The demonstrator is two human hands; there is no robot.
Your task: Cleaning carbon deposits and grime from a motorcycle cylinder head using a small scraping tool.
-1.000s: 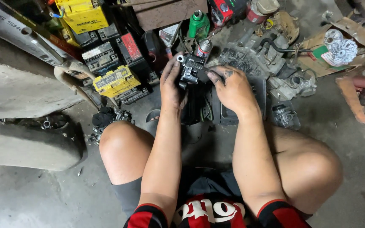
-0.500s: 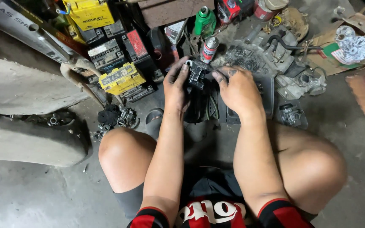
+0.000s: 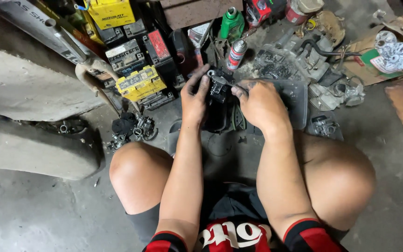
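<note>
I squat on a concrete floor with both arms stretched forward. My left hand [image 3: 195,100] grips a small dirty metal engine part, a carburetor-like body [image 3: 218,86], from its left side. My right hand [image 3: 259,104] is closed around a thin tool [image 3: 232,84] whose tip rests on the top of that part. Both hands are greasy. Under them lies a dark plastic tray [image 3: 295,100] with black parts in it. The lower side of the held part is hidden by my fingers.
Old batteries, yellow [image 3: 140,83] and black [image 3: 125,55], are stacked at the upper left. A spray can [image 3: 235,54] and green bottle [image 3: 232,23] stand behind the hands. Engine pieces [image 3: 304,56] lie upper right, another carburetor [image 3: 131,128] by my left knee, grey panels [image 3: 29,154] at left.
My hands and the metal part have stayed together over the tray. The right hand's fingers have shifted closer onto the part, with the thin tool now at its top.
</note>
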